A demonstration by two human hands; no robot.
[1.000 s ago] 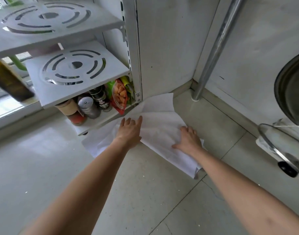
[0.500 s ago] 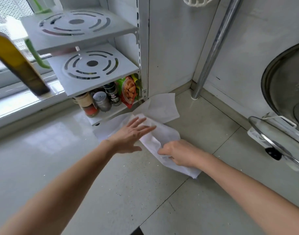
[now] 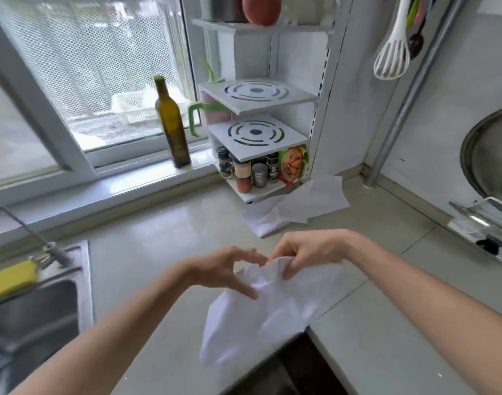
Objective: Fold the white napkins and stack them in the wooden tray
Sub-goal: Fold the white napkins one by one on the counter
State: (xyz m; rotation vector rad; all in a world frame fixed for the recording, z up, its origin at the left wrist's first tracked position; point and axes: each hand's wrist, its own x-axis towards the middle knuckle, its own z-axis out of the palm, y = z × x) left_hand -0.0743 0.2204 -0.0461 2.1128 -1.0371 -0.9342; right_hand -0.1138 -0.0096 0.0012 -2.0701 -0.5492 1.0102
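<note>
Item one: a white napkin [image 3: 261, 317], crumpled and hanging loose above the front edge of the countertop [image 3: 147, 252], held up between both of our hands. Our right hand [image 3: 309, 252] has its fingers curled down over the napkin's top edge, thumb underneath, pinching the cloth. Our left hand [image 3: 218, 269] meets the same edge from the other side, thumb and forefinger closing on it (the motion blur keeps us from telling how firm that pinch is).

Item two: further napkins [image 3: 298, 206], lying flat and overlapping on the countertop, near the foot of the white shelf rack [image 3: 258, 138].

Item three: spice jars [image 3: 250, 172] and a snack packet [image 3: 292, 166] on the rack's lowest shelf.

Item four: a dark green bottle [image 3: 173, 124] upright on the window sill.

Item five: a steel sink [image 3: 36, 315] at our left, a yellow sponge [image 3: 10, 280] on its rim.

Item six: a white whisk [image 3: 392, 52] hanging on the wall.
</note>
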